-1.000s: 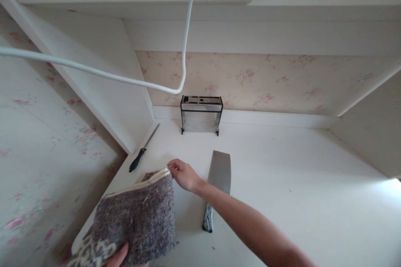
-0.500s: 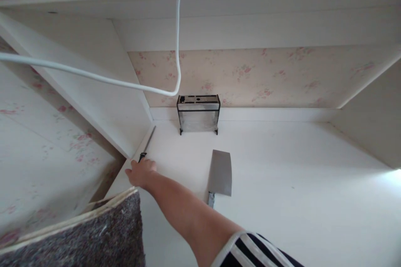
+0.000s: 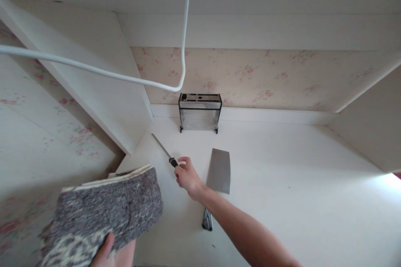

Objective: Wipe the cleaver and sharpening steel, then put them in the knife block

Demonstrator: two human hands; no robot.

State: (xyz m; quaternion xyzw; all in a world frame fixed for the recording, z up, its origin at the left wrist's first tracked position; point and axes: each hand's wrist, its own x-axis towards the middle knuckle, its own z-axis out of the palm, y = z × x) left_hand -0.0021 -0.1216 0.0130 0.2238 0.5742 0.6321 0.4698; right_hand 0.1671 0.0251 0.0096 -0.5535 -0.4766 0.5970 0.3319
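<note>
One head-worn camera looks forward and down, close over the white counter (image 3: 282,175).

Black-handled sharpening steel (image 3: 163,150), tip raised

Folded cloth (image 3: 106,210), lower left: mottled grey-purple, cream edging. Sharpening steel (image 3: 163,150), centre: silver rod, black handle. Cleaver (image 3: 218,170): plain grey blade. Knife block (image 3: 199,112), upper centre: black frame, clear panels. Wallpaper (image 3: 266,77): beige, pink floral print. Countertop (image 3: 282,183): white.

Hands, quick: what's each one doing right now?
Left hand: closed on the folded grey cloth, held above the counter edge.
Right hand: closed on the honing steel handle, beside the cleaver.
</note>
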